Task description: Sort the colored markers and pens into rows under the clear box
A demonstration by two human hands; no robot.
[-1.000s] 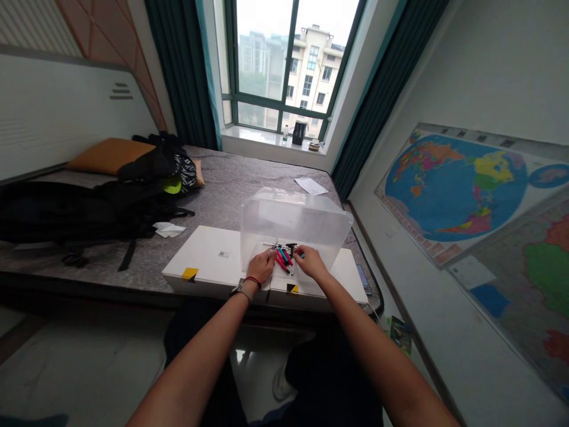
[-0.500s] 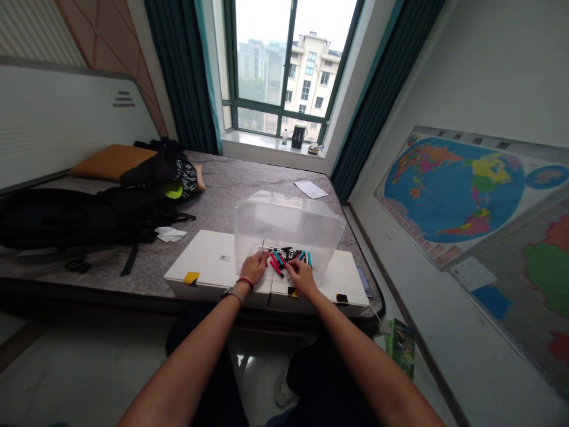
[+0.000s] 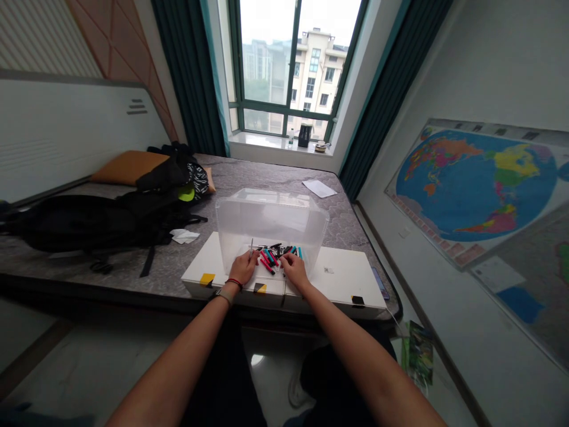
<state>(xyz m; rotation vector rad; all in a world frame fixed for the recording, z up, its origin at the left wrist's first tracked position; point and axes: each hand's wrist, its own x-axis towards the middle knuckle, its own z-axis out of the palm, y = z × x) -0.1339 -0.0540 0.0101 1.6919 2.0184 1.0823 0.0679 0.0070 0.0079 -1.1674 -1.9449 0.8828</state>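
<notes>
My left hand (image 3: 244, 267) is closed around a thin, greyish, upright stick (image 3: 251, 244), too small to name exactly. My right hand (image 3: 293, 270) has its fingers bent together at the right side of a pile of pen-like pieces (image 3: 268, 258); what they pinch is hidden. Red, teal, black and silvery pieces make up the pile, between the two hands. Behind and around it stands a clear plastic box (image 3: 271, 219), apparently on its side with its opening toward me. Both hands are at that opening.
Two white cartons (image 3: 347, 276) with yellow and black tape lie under the box, on a grey mattress (image 3: 249, 172). To the left are a black backpack (image 3: 84, 219) and a crumpled tissue (image 3: 184, 236). A paper sheet (image 3: 319, 188) lies behind; a phone (image 3: 380, 282) is at right.
The clear box, the pile and both hands have shifted left across the white cartons, uncovering a printed label on the right carton. My view has turned slightly left.
</notes>
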